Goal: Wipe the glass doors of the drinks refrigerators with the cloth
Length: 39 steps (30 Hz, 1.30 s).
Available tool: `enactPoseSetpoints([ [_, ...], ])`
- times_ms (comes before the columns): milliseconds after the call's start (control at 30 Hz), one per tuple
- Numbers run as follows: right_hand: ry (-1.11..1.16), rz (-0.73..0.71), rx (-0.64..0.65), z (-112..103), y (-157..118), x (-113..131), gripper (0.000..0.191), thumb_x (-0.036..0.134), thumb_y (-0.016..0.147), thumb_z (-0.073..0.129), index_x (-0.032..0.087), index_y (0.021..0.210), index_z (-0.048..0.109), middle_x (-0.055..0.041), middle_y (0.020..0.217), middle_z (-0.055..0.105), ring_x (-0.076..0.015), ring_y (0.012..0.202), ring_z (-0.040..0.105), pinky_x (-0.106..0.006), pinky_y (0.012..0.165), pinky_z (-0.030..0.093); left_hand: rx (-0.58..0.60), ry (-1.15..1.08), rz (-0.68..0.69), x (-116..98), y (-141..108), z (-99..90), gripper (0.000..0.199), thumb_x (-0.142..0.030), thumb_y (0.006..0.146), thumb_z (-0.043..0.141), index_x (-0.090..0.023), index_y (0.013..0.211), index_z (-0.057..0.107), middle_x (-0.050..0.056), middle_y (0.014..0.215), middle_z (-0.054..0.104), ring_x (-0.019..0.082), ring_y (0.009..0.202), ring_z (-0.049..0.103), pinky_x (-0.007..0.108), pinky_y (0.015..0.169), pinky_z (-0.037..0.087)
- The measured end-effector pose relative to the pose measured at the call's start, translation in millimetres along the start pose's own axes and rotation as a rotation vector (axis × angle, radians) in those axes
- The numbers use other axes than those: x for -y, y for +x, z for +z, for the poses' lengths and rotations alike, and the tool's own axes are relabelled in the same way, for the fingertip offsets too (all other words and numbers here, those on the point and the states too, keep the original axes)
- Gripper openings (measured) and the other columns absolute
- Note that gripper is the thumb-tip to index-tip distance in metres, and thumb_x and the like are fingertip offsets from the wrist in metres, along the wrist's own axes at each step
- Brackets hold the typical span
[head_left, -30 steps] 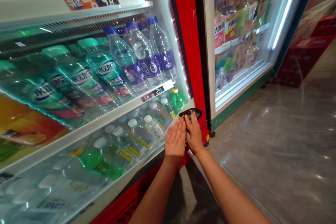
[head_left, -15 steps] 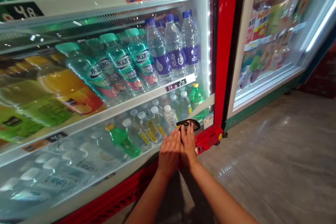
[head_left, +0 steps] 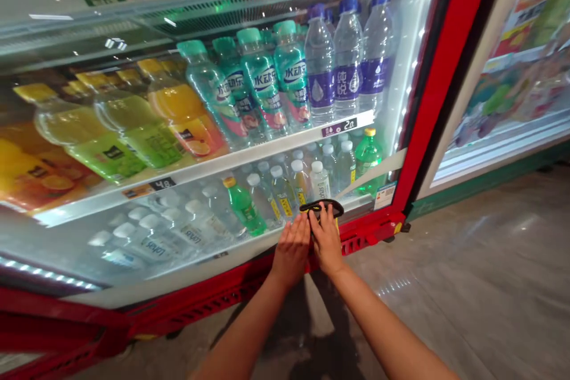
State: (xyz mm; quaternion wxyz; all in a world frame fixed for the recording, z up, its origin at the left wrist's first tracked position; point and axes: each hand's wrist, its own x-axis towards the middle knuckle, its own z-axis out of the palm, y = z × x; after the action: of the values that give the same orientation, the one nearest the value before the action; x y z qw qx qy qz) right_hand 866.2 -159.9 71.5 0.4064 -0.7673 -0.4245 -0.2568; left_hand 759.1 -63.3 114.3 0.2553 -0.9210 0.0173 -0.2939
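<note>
Shop floor, grey polished tiles (head_left: 467, 285). Big red drinks fridge (head_left: 436, 71), its left end and top cut off by the frame; glass glare blurs the lower-left bottles. Neighbouring fridge (head_left: 525, 83) at right too blurred to read. Middle shelf (head_left: 214, 166): yellow and orange juice, teal bottles, purple-label water (head_left: 347, 65). Bottom shelf: clear water bottles, two green ones (head_left: 243, 205). Black handle (head_left: 321, 208) low on the glass, near the red frame. Left hand (head_left: 291, 246) flat, fingers extended beside it; right hand (head_left: 327, 237) fingers on the handle, grip hidden.

both forearms bare, no sleeves, no rings, no watch visible.
</note>
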Motion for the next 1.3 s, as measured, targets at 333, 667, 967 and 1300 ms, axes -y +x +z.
enactPoseSetpoints([
  [333,-0.091,-0.222,0.27,14.5,-39.2,12.2,0.062,0.005,0.09,0.052,0.034,0.145,0.051,-0.0089,0.157,0.045,-0.0294,0.144,0.041,-0.051,0.106,0.047,0.172,-0.028,-0.039,-1.5,-76.9,-3.7,0.068,-0.014,0.087,0.046,-0.006,0.153,0.03,0.023,0.16,0.034,0.032,0.149,0.033,0.05,0.118,0.037],
  [667,-0.028,-0.254,0.183,36.8,-12.6,83.3,0.06,0.012,0.096,0.051,0.037,0.15,0.044,-0.0075,0.161,0.037,-0.0326,0.144,0.041,-0.055,0.108,0.044,0.242,0.028,-0.139,48.7,-101.3,-26.5,0.075,-0.014,0.087,0.049,-0.004,0.156,0.021,0.025,0.161,0.031,0.032,0.151,0.028,0.051,0.123,0.029],
  [967,-0.086,-0.441,0.146,38.9,-26.7,76.7,0.053,0.008,0.095,0.05,0.028,0.145,0.052,-0.0111,0.155,0.047,-0.0302,0.145,0.039,-0.053,0.11,0.043,0.243,0.03,-0.161,43.2,-133.4,-20.6,0.067,-0.018,0.088,0.05,-0.007,0.152,0.034,0.022,0.162,0.031,0.031,0.151,0.03,0.048,0.123,0.028],
  [1300,-0.074,-0.528,0.241,68.6,-34.8,136.1,0.06,0.007,0.094,0.052,0.028,0.15,0.046,-0.0125,0.161,0.036,-0.0307,0.143,0.043,-0.053,0.109,0.043,0.267,0.02,-0.33,64.7,-182.2,-35.5,0.071,-0.014,0.087,0.049,-0.004,0.154,0.027,0.024,0.16,0.034,0.031,0.151,0.029,0.052,0.124,0.027],
])
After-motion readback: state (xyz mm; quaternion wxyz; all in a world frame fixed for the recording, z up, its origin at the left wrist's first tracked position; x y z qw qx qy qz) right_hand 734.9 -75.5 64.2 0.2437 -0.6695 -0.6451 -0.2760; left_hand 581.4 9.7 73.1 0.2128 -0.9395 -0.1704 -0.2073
